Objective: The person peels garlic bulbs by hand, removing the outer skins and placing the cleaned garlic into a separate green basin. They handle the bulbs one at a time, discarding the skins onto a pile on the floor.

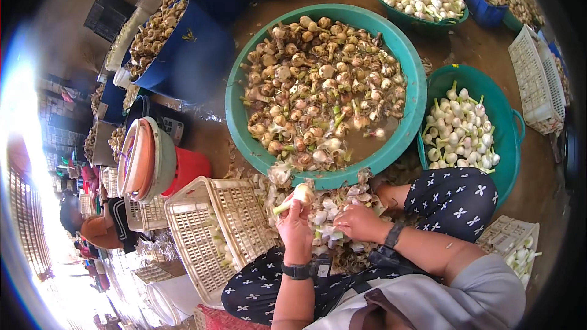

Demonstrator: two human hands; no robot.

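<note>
My left hand (295,229) grips a white garlic bulb with a green stem (301,197), held upright at the lower middle. My right hand (361,223) is just right of it, fingers curled among pale papery skins; what they hold is unclear. A heap of loose skins and pieces (330,201) lies beneath and around both hands. Beyond them a wide teal tub (235,104) holds many brownish, unpeeled bulbs in murky water. A teal basket (504,146) of cleaned white bulbs stands to the right.
Two crates (186,235) sit at my left, beside a red bucket (192,171) and stacked basins. Blue tubs (208,55) of garlic stand back left; another green basin (416,21) and white crate (532,79) are back right. Another person (101,229) is at far left. A crate (501,238) is lower right.
</note>
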